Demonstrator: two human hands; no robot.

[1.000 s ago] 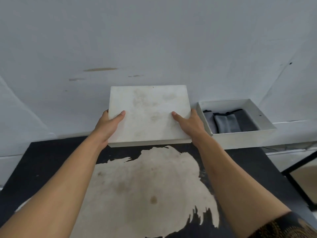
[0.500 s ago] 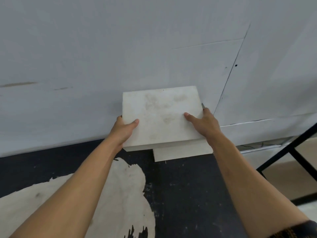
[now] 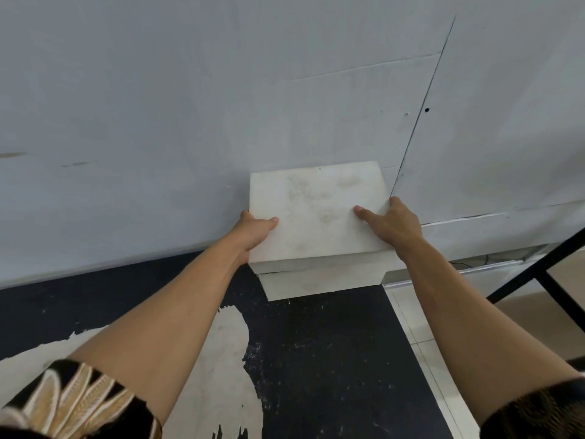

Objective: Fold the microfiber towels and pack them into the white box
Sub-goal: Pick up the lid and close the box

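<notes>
Gripping the lid [image 3: 316, 217] by its sides, left hand [image 3: 253, 232] and right hand [image 3: 395, 226] hold it atop the white box [image 3: 316, 282] mid-frame; towels, visible earlier, now hidden.

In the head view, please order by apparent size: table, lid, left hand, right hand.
1. table
2. lid
3. right hand and left hand: they look alike, and the lid hides their fingers, so I do not rank them.

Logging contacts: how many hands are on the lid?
2. Left hand grips the lid at its left edge, right hand at its right edge. No others in view.
</notes>
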